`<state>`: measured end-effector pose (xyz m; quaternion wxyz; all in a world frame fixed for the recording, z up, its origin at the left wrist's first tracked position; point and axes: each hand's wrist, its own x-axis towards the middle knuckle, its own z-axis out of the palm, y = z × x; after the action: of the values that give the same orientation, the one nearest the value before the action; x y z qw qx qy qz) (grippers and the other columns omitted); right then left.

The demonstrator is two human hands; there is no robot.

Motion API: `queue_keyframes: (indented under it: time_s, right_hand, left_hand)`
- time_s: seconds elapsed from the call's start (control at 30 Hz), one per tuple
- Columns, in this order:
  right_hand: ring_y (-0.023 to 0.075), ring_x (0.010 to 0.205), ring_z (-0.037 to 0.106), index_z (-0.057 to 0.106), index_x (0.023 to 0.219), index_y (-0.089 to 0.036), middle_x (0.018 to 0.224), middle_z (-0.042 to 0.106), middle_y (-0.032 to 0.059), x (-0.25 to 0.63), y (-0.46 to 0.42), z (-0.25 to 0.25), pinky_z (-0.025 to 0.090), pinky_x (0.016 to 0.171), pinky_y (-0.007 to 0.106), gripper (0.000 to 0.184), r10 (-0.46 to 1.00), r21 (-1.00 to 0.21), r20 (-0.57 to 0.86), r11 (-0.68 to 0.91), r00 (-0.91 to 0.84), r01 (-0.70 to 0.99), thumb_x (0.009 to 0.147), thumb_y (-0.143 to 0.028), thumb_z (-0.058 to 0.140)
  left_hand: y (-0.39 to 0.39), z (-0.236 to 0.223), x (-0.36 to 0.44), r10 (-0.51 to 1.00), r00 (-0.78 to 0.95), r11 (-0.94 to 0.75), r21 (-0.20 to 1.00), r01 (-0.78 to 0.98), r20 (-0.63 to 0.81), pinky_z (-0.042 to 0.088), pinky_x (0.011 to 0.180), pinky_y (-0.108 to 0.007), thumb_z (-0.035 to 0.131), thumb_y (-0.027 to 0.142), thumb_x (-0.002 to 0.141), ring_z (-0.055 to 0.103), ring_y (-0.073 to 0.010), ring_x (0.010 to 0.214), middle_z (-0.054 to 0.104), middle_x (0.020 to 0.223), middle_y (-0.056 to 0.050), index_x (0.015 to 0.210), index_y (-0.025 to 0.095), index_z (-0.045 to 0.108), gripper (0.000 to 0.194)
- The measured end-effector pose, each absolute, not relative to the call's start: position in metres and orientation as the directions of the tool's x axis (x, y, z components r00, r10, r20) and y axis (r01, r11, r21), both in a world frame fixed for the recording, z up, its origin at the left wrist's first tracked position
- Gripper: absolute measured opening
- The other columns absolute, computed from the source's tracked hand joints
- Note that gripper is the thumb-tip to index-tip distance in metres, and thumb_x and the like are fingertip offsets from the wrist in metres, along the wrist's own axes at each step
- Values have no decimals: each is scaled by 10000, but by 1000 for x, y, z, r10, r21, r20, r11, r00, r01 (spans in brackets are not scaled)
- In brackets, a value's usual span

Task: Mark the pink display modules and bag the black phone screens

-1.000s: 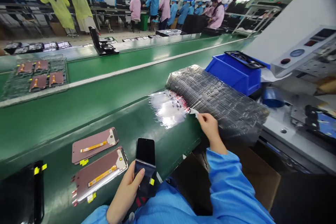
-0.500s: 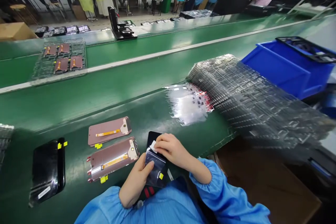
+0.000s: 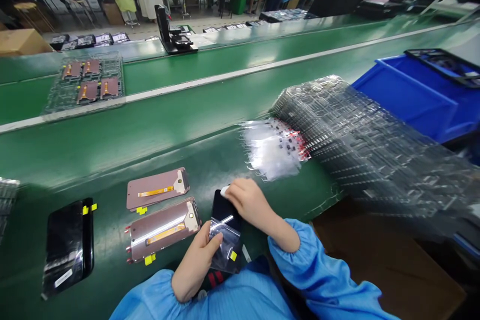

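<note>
Sliding up from the sleeve, your right hand [image 3: 255, 207] pinches a white film tab [image 3: 225, 191] at the black phone screen's [image 3: 224, 209] top; your left hand [image 3: 197, 265] clamps its clear sleeve [image 3: 225, 246]; long axis points away, near the green bench's [image 3: 180, 155] front edge, open room rightward.

Glossy black rectangular phone panel [image 3: 225, 210] w/ clear plastic film [image 3: 225, 242], yellow tag [image 3: 233, 256], small white tab [image 3: 225, 190]. Rose-pink metal panel [image 3: 163, 232] w/ orange-yellow strip on dark-green belt [image 3: 112, 160]. Bright-blue plastic bin [image 3: 416, 100], bright-blue sleeve [image 3: 322, 270], silver-grey gridded plastic wrap [image 3: 367, 150].
</note>
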<state>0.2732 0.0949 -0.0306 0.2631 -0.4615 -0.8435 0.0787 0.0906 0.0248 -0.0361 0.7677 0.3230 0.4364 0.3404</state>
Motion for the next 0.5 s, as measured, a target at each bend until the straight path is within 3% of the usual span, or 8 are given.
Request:
queue_keyframes:
  time_s: [0.1, 0.23, 0.4, 0.5]
  right_hand:
    - [162, 769, 557, 643, 801, -199, 784, 630, 23, 268, 95, -31, 348, 696, 288, 177, 751, -366, 344, 660, -563, 656, 950, -247, 561]
    - [181, 763, 561, 664, 818, -166, 788, 627, 65, 265, 97, -29, 362, 691, 301, 244, 811, -354, 371, 574, -453, 738, 980, -208, 487]
    - [123, 743, 622, 697, 850, -227, 813, 674, -9, 277, 93, -24, 427, 674, 219, 127, 741, -442, 243, 659, -626, 609, 928, -214, 598]
    - [160, 733, 623, 701, 860, -188, 812, 667, 40, 286, 92, -22, 436, 672, 259, 184, 832, -427, 240, 553, -500, 716, 954, -196, 543]
  left_hand:
    - [25, -38, 90, 814, 364, 547, 809, -215, -453, 395, 1005, -407, 716, 403, 770, 558, -305, 1152, 678, 1156, -83, 1085, 181, 633, 394]
    - [25, -40, 90, 817, 387, 536, 810, -238, -427, 407, 986, -392, 692, 408, 795, 570, -288, 1122, 676, 1140, -77, 1101, 190, 628, 381]
    - [26, -41, 90, 830, 377, 506, 840, -195, -412, 422, 932, -355, 677, 380, 803, 583, -259, 1039, 684, 1036, -51, 1018, 182, 638, 295]
    - [25, -42, 90, 828, 394, 502, 840, -203, -400, 423, 930, -350, 655, 374, 830, 585, -257, 1043, 682, 1069, -60, 1064, 184, 631, 303]
